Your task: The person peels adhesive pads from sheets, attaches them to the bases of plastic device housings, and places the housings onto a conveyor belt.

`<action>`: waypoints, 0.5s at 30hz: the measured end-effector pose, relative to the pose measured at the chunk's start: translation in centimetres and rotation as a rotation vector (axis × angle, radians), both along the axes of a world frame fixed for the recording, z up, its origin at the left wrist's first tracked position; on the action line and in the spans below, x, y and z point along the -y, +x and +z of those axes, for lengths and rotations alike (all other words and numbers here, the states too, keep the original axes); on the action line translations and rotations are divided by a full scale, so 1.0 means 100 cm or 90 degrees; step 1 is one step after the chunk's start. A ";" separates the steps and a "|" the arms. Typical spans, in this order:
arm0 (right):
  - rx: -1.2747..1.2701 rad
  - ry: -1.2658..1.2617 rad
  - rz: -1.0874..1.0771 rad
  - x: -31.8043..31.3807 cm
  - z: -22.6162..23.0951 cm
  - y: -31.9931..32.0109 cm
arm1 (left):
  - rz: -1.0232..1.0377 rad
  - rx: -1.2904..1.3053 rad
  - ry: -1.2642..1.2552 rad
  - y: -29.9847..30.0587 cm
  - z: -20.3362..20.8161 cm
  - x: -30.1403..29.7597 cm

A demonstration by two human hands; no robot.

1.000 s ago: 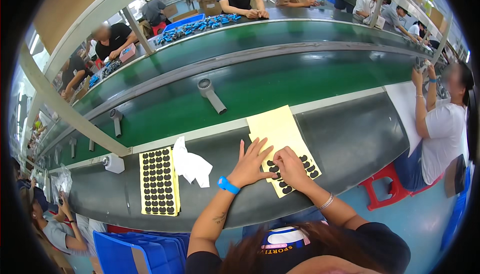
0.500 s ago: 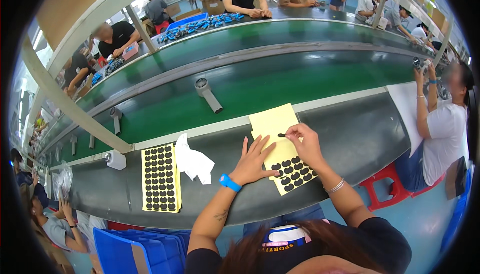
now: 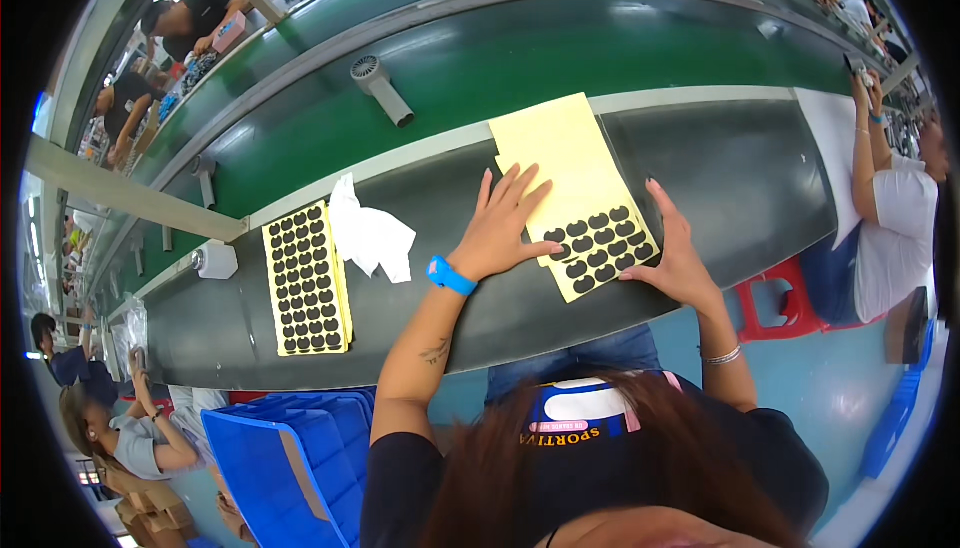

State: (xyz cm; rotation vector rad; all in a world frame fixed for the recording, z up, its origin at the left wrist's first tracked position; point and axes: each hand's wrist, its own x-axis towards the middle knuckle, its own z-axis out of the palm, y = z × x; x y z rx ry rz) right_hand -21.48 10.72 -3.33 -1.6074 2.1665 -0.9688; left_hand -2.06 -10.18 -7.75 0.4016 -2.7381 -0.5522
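A yellow backing sheet [image 3: 575, 153] lies on the dark worktop in front of me, with rows of black rounded stickers [image 3: 602, 238] on its near part and a bare far part. My left hand [image 3: 500, 226] rests flat across its left edge, fingers spread, the thumb by a sticker in the left column. At the near right edge of the sheet is my right hand [image 3: 680, 258], thumb touching or just over the edge and index finger stretched away. Nothing shows between its fingers.
To the left lie a stack of sticker sheets [image 3: 310, 283], crumpled white paper [image 3: 370, 233] and a small white container [image 3: 216, 260]. A grey fan-headed device [image 3: 382, 93] lies on the green conveyor belt [image 3: 480, 73]. Blue crates [image 3: 290, 458] stand below left. A co-worker [image 3: 890, 188] sits at right.
My right hand has left the middle of the sheet, where it pinched a small black piece, and come to the near right edge with fingers apart. The view has tilted down.
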 end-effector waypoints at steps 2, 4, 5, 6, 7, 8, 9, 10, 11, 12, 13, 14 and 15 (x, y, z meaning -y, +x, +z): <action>-0.019 0.007 -0.008 -0.008 -0.009 -0.002 | -0.004 0.005 0.003 -0.004 -0.001 -0.001; -0.024 0.005 -0.007 -0.009 -0.023 0.002 | -0.008 0.004 0.018 -0.005 -0.001 -0.003; -0.030 0.002 -0.004 -0.010 -0.027 0.005 | -0.006 0.005 0.019 -0.004 0.000 -0.004; -0.029 0.002 -0.001 -0.009 -0.027 0.008 | -0.003 0.021 0.024 -0.004 0.001 -0.005; -0.039 -0.018 -0.009 -0.006 -0.028 0.011 | 0.006 0.036 0.026 -0.001 0.003 -0.006; -0.049 -0.039 -0.017 -0.004 -0.028 0.014 | 0.003 0.037 0.031 0.000 0.006 -0.009; -0.048 -0.043 -0.008 -0.003 -0.028 0.015 | 0.001 0.037 0.035 0.001 0.008 -0.012; -0.063 -0.053 -0.039 -0.002 -0.029 0.017 | -0.012 0.039 0.039 0.001 0.010 -0.013; -0.077 -0.063 -0.070 -0.001 -0.030 0.019 | 0.000 0.041 0.037 0.003 0.011 -0.015; -0.066 -0.067 -0.080 -0.001 -0.035 0.020 | -0.009 0.050 0.028 0.006 0.012 -0.017; -0.064 -0.069 -0.072 0.001 -0.035 0.022 | -0.019 0.058 0.021 0.008 0.012 -0.020; -0.093 -0.084 -0.072 0.002 -0.035 0.024 | -0.025 0.058 0.026 0.010 0.011 -0.021; -0.122 -0.099 -0.074 0.002 -0.035 0.026 | -0.018 0.059 0.027 0.012 0.009 -0.022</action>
